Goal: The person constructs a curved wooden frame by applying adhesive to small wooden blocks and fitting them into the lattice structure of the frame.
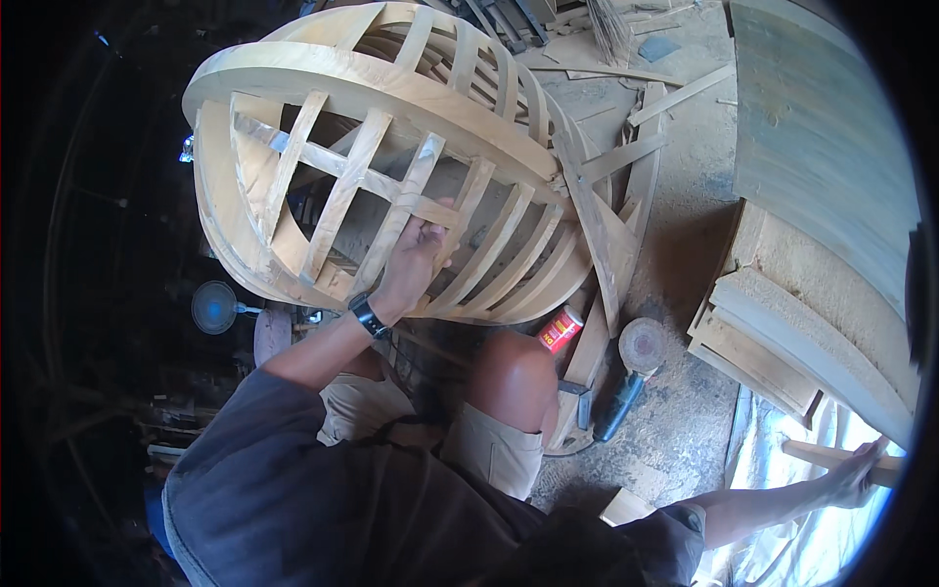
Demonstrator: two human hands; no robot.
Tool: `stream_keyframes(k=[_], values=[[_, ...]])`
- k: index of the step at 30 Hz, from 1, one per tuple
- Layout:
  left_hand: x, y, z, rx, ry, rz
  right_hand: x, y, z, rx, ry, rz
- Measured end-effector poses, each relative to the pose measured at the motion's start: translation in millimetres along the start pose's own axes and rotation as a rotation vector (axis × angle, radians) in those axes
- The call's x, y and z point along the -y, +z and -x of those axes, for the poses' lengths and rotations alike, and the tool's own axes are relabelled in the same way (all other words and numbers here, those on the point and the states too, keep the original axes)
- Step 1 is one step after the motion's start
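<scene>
My left hand (419, 262) reaches into the side of a large rounded wooden frame (372, 78) built of curved rims and slats. Its fingers are closed on a short wooden block (435, 211) that lies crosswise between two slats. Similar short pieces line up to the left of it, between the other slats. Far out at the lower right, my right hand (859, 476) grips a wooden strip (827, 456); the picture's rim cuts off part of it.
A corded angle grinder (626, 391) with a round disc lies on the dusty floor. Beside my knee is a red can (560, 330). Curved wooden parts (792, 333) are stacked at right below a grey-green panel (822, 117). Offcuts (646, 157) litter the floor beyond the frame.
</scene>
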State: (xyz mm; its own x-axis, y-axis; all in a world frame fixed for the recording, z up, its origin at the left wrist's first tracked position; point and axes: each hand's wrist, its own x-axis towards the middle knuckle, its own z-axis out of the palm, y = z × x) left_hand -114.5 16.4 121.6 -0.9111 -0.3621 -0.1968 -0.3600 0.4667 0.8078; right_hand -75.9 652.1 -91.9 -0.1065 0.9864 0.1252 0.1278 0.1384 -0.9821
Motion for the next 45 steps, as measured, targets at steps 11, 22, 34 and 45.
stream_keyframes(k=[11,22,34,45], values=[[-5.3,-5.3,2.7,0.122,0.045,0.108,21.5,-10.4,4.4,-0.051,-0.003,0.012],[0.7,-7.4,1.4,0.156,0.096,0.059,9.3,-45.3,10.1,-0.004,-0.127,-0.231],[11.7,0.7,-9.3,0.107,0.215,0.176,80.2,-48.2,106.8,0.075,-0.358,-0.15],[12.7,-2.6,-10.1,0.057,0.224,0.084,202.2,-105.7,392.8,0.999,-0.162,-0.598]])
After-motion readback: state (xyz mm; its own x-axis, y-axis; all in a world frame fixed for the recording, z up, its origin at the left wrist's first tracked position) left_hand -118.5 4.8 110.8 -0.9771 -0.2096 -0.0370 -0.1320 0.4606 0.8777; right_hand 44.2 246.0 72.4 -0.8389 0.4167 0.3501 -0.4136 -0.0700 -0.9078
